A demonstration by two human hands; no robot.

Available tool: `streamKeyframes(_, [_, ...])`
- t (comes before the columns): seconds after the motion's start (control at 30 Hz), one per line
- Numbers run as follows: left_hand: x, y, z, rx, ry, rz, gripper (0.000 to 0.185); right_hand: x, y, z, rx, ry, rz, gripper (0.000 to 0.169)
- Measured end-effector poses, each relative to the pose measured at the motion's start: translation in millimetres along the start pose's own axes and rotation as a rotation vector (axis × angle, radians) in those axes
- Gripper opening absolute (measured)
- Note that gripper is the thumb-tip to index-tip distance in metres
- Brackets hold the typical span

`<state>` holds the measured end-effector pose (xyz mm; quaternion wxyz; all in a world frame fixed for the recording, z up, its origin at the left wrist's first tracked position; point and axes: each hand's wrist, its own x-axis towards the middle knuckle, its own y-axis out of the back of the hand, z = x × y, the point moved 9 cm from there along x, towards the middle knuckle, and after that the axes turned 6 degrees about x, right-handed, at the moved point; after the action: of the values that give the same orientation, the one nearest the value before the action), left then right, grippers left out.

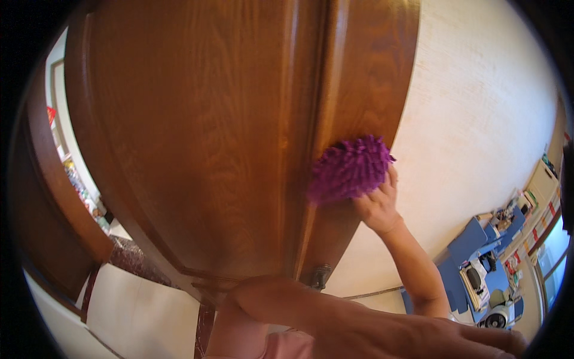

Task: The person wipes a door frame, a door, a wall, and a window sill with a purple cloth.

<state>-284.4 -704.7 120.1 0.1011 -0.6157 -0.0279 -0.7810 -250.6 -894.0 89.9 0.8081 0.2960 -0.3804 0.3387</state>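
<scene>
My right hand point(379, 204) grips one end of a purple chenille microfibre duster point(352, 170). The duster lies against the right side of a brown wooden door point(215, 134), over the raised moulding and near the door's edge. Its lower left part is blurred. Lower on the same side is a dark metal door handle point(320, 276), partly covered by my left arm. That arm is bent across the bottom of the view, close to the camera. My left hand point(417, 336) points right, away from the door, and its fingers are too unclear to tell what they hold.
A pale wall point(475, 112) stands right of the door. Beyond it, a blue desk point(495, 278) carries books and a white appliance point(497, 319) with a round dark front. Another wooden door or panel point(49, 215) is at far left, above light floor tiles point(139, 309) with dark borders.
</scene>
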Motion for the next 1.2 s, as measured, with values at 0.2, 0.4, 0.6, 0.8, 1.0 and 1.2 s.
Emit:
streamKeyframes(0.2, [-1,-1,-17,-0.032,0.059,-0.033,0.061,64,28,70,-0.195,-0.071,0.132,0.012])
streamKeyframes(0.4, [-9,-1,-29,-0.038,0.133,-0.051,0.065,116,46,100,-0.125,-0.203,0.313,0.024])
streamKeyframes(0.6, [-41,11,-35,-0.049,0.242,-0.018,0.069,-29,-16,-1,0.025,-0.076,-0.087,0.027])
streamKeyframes(0.8, [-96,35,-37,-0.025,0.468,0.069,0.074,-34,5,-3,0.134,0.046,-0.1,0.014])
streamKeyframes(1.0, [-150,61,-24,0.071,0.661,0.193,0.078,115,32,106,-0.129,-0.056,0.121,0.004])
streamKeyframes(1.2, [-170,77,-13,0.266,0.696,0.311,0.083,191,76,157,-0.145,-0.069,0.534,0.019])
